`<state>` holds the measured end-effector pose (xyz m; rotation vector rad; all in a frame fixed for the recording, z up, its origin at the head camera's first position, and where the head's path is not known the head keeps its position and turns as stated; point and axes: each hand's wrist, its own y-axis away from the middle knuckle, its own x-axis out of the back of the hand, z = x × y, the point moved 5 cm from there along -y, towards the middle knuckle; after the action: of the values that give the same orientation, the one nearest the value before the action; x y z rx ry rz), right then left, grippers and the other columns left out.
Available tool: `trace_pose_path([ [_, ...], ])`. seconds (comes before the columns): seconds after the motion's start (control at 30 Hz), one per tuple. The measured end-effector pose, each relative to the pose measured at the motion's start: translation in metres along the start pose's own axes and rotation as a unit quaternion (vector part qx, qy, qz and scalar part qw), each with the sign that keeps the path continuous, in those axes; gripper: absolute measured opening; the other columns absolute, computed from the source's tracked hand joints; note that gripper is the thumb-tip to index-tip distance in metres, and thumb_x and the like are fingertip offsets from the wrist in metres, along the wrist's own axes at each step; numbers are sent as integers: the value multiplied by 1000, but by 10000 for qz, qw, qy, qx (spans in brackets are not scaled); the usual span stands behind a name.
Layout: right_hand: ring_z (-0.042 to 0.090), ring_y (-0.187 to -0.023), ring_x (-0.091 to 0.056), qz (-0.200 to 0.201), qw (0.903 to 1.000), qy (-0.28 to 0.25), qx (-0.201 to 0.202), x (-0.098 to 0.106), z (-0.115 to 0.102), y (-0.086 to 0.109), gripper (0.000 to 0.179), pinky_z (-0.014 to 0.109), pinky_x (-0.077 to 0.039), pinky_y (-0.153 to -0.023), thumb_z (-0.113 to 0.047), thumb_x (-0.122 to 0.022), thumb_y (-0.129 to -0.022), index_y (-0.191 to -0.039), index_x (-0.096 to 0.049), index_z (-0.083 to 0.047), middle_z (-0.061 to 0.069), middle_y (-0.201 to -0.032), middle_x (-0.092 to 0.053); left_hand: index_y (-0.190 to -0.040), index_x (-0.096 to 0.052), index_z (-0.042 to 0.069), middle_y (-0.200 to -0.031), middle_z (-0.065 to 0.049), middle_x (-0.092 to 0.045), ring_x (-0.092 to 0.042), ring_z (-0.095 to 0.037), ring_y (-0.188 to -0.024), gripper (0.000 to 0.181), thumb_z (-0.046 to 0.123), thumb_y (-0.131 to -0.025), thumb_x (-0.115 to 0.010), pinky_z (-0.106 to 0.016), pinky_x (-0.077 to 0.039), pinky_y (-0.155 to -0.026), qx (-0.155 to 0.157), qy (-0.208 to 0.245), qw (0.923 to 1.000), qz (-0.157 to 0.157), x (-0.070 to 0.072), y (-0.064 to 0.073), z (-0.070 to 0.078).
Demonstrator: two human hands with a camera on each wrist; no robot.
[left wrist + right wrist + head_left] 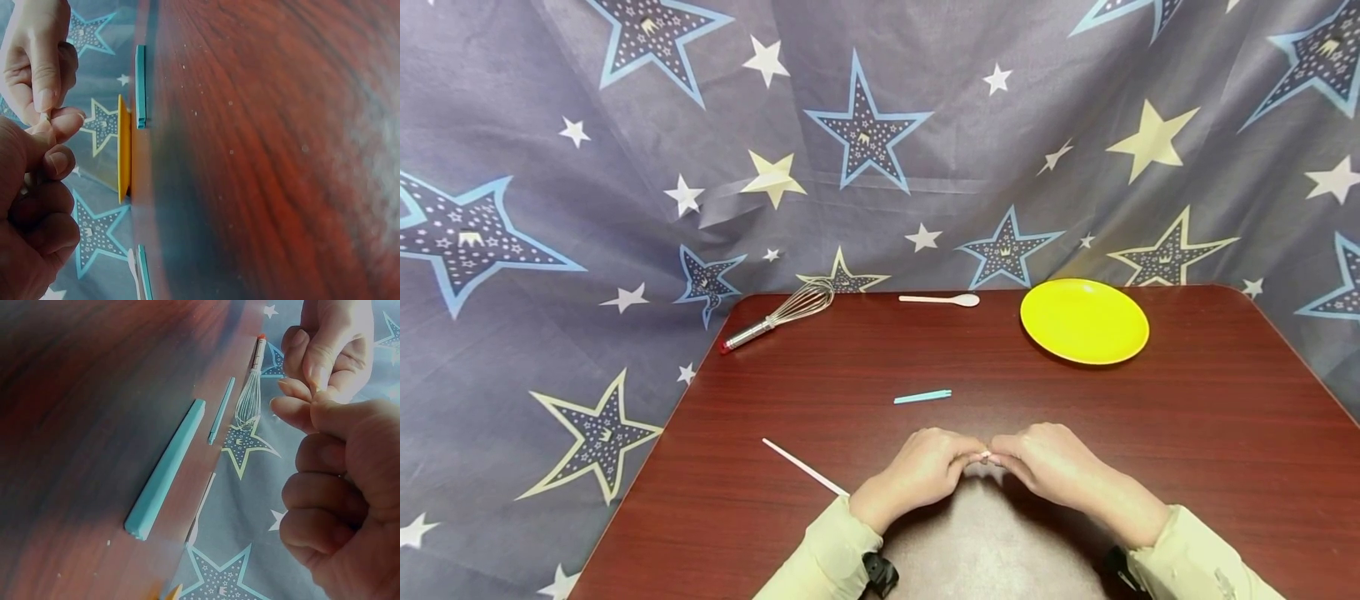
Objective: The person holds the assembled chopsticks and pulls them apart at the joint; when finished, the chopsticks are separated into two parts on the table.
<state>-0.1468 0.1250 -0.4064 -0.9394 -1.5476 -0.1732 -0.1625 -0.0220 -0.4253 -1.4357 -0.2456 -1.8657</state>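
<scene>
My left hand [921, 467] and right hand [1052, 462] meet over the middle front of the table. Between their fingertips they pinch a small pale piece [45, 117], mostly covered by the fingers, so its kind cannot be told. Thumb and index finger do the gripping on both sides, as the right wrist view shows. Beyond the left hand lie slim teal sticks [922, 397]. A thicker-looking teal bar [165, 472] lies on the table in the right wrist view; the head view does not show it. A thin white stick [805, 467] lies left of my left wrist.
Along the table's [1210, 392] back edge are a wire whisk [782, 314] with a red-tipped handle, a white spoon [940, 300] and a yellow plate [1084, 322]. A star-printed curtain [880, 217] hangs behind. Glare brightens the tabletop between my forearms.
</scene>
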Motion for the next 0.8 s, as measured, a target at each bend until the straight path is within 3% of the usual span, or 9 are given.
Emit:
trace_pose_path([
  [0.27, 0, -49, -37, -84, 10000, -18, 24, 2, -1, 1, 28, 25, -35, -45, -22, -71, -87, -71, -48, -23, -19, -58, -40, -102, -75, 23, -93, 13, -72, -66, -1, -85, 18, 24, -98, -58, -23, -51, -73, -6, 57, 10000, -74, 0, 2, 0],
  [0.5, -2, -53, -45, -71, 9999, -91, 50, 6, 3, 3, 12, 25, -40, -48, -15, -72, -87, -82, -63, -22, -21, -64, -50, -104, -75, 25, -97, 14, -72, -66, -1, -89, 18, 25, -98, -58, -24, -52, -73, 7, -14, 9999, 102, 6, 5, -6],
  [0.8, 3, -50, -36, -140, 9988, 155, -443, 6, 9, 3, 31, 27, -36, -49, -18, -67, -91, -69, -46, -22, -17, -57, -31, -103, -73, 18, -92, 9, -72, -66, -5, -83, 22, 26, -101, -52, -30, -52, -70, 223, -121, 9996, -89, 12, 4, -11],
])
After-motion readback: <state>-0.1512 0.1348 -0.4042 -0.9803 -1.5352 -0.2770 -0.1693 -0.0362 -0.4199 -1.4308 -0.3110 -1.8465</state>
